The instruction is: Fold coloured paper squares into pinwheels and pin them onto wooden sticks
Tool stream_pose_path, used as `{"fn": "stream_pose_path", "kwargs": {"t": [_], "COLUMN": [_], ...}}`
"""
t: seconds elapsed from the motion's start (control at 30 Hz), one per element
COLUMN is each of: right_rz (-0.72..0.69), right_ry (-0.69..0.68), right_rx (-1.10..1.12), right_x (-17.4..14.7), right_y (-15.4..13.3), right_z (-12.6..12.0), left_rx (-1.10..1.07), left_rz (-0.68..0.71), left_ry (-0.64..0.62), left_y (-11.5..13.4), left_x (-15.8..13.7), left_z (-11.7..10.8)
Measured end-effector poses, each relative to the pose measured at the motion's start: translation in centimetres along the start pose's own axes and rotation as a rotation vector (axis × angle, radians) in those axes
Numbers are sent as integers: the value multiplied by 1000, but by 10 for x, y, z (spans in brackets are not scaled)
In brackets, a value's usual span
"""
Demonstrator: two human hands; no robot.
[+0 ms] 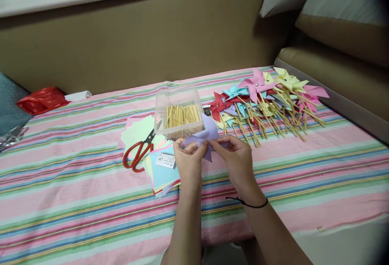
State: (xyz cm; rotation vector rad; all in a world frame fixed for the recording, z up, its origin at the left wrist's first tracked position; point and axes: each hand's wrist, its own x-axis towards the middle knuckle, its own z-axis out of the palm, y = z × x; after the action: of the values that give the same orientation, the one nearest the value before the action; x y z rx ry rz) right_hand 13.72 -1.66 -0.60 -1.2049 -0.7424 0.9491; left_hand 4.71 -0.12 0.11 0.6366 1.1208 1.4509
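A purple paper pinwheel with folded blades is held between both hands above the striped cloth. My left hand grips its left side, thumb near the centre. My right hand pinches it from the right, its thumb and fingertips close to the middle. Whatever may sit at the pinwheel's centre is hidden by the fingertips. Just behind it stands a clear plastic box of thin wooden sticks. Left of my left hand lie stacked coloured paper squares with a small white card box on top.
Red-handled scissors lie on pale paper sheets at the left. Several finished pinwheels on sticks are heaped to the right. A red plastic bag rests far left. The striped cloth meets a brown backrest behind.
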Motion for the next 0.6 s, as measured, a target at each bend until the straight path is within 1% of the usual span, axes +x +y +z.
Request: {"fn": "stream_pose_path", "kwargs": {"t": [0.13, 0.17, 0.23, 0.33, 0.43, 0.53, 0.6], "right_rz": [10, 30, 94, 184, 230, 227, 185], "right_ry": [2, -11, -45, -34, -37, -47, -4], "right_rx": [169, 191, 164, 117, 223, 304, 304], "right_x": [2, 4, 6, 7, 5, 2, 0], "right_y": [-6, -7, -8, -9, -11, -11, -9], "right_z": [-4, -6, -11, -13, -9, -1, 5], "left_rx": [15, 19, 25, 12, -31, -74, -90], "left_rz": [-46, -56, -62, -21, 22, 35, 44], "left_ry": [78, 76, 44, 29, 92, 133, 124], "left_y": [-1, -1, -1, -3, -5, -7, -7], "left_x": [3, 4, 4, 3, 2, -1, -4], "left_z": [-4, -5, -6, -4, -1, 4, 7]}}
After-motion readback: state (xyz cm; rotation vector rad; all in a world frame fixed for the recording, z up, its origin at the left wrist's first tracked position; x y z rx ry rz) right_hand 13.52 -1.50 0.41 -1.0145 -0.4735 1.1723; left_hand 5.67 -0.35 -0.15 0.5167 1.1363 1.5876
